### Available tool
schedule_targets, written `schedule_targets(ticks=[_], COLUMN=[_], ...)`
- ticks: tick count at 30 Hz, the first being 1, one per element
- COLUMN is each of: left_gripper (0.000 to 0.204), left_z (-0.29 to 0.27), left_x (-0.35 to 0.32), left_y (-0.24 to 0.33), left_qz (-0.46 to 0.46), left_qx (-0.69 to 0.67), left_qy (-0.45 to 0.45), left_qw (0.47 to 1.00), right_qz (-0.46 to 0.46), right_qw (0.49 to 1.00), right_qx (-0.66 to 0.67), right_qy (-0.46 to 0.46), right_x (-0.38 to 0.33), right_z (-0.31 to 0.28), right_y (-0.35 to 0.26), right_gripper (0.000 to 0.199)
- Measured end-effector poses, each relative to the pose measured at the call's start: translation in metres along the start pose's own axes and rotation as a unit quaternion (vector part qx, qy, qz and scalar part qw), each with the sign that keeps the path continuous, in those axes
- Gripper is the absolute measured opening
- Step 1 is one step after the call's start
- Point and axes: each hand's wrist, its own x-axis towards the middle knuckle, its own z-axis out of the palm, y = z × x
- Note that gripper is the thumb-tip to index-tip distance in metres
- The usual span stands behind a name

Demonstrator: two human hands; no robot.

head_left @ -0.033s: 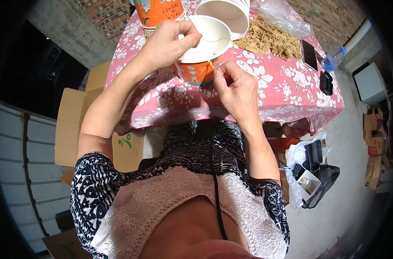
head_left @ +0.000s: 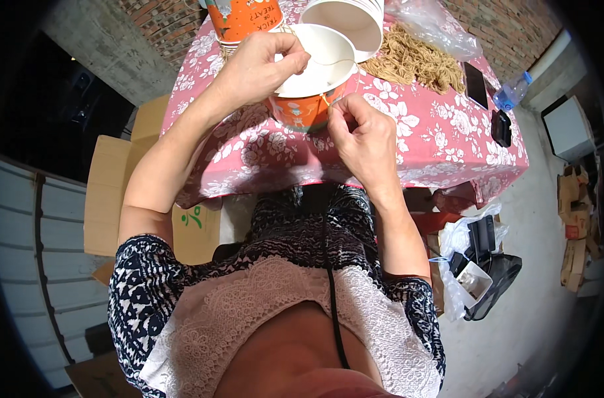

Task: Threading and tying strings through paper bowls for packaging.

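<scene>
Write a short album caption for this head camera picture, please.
Two hands, left hand and right hand, pinch thin string at an orange paper bucket on a flowered tablecloth.

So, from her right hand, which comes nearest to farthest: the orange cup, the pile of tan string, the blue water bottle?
1. Orange cup: touching the right hand, just left of it.
2. Pile of tan string: farther up the table.
3. Blue water bottle: beyond the table's right edge.

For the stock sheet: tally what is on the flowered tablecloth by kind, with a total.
Orange paper buckets: 2 (one between the left hand and right hand, one behind)
White bucket stack: 1
Pile of tan cords: 1
Clear plastic bag: 1
Dark phones: 2
Total: 7
</scene>
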Motion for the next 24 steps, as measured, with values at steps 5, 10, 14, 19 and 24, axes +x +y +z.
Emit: schedule_targets(ticks=[5, 10, 14, 19, 24], left_gripper=[0.021, 0.029, 0.032, 0.031, 0.029], left_z=[-0.003, -0.007, -0.014, -0.015, -0.014], left_x=[0.003, 0.010, 0.018, 0.019, 0.008], left_y=[-0.001, -0.001, 0.002, -0.002, 0.005], left_qz=[-0.006, 0.047, 0.013, -0.024, 0.036], left_qx=[0.000, -0.045, -0.060, -0.057, -0.032], left_qy=[-0.060, -0.204, -0.281, -0.280, -0.200], left_qw=[0.998, 0.977, 0.958, 0.958, 0.979], right_qz=[0.004, 0.012, 0.006, 0.033, 0.034], right_qw=[1.000, 1.000, 1.000, 0.999, 0.999], right_qx=[-0.002, -0.004, -0.010, 0.001, 0.016], right_qy=[-0.006, -0.008, -0.005, -0.011, -0.003], right_x=[0.004, 0.008, 0.008, 0.003, 0.002], right_z=[0.002, 0.004, 0.004, 0.001, 0.000], right_y=[0.002, 0.001, -0.001, -0.002, -0.002], right_gripper=[0.014, 0.012, 0.012, 0.012, 0.007])
